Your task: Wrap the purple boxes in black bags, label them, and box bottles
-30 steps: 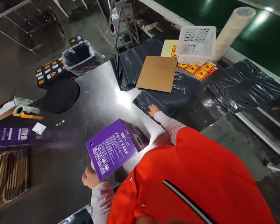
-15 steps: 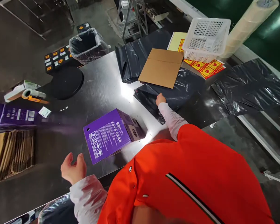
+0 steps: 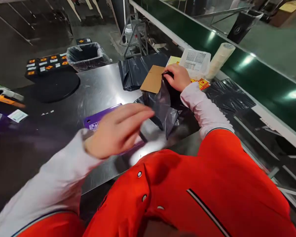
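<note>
My right hand (image 3: 178,77) is closed on the top edge of a black plastic bag (image 3: 164,107) and holds it lifted above the steel table (image 3: 101,89). My left hand (image 3: 118,130) hovers over a purple box (image 3: 98,117) that lies on the table. Its fingers are stretched out toward the bag and blurred by motion, and it holds nothing. The hand and its white sleeve hide most of the purple box.
A flat cardboard sheet (image 3: 153,79), folded black bags (image 3: 134,70), a white basket (image 3: 196,61), yellow-red labels (image 3: 201,84) and a tape roll (image 3: 220,56) lie behind. A lined bin (image 3: 87,56) stands at the far left. A green conveyor (image 3: 261,72) runs along the right.
My right hand has taken hold of the black bag and raised it. My left hand has swung from beside the purple box up and right, across the box toward the bag.
</note>
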`<act>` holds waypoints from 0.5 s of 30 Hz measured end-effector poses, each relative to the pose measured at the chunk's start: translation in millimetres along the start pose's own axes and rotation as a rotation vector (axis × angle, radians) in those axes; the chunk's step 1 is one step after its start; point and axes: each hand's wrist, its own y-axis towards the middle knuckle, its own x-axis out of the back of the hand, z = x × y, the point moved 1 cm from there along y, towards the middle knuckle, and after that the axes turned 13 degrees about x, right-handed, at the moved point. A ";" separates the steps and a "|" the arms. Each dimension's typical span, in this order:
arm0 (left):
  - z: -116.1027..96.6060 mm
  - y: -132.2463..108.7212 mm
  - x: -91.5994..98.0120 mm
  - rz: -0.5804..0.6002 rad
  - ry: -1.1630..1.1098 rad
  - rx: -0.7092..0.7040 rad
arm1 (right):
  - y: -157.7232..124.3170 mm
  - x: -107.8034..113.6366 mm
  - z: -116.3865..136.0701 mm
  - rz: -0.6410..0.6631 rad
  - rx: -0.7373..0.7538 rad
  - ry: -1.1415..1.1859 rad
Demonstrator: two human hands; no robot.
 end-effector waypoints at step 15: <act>-45.1 -19.2 -3.4 0.711 0.445 0.084 | -145.2 51.5 260.1 0.391 0.471 0.390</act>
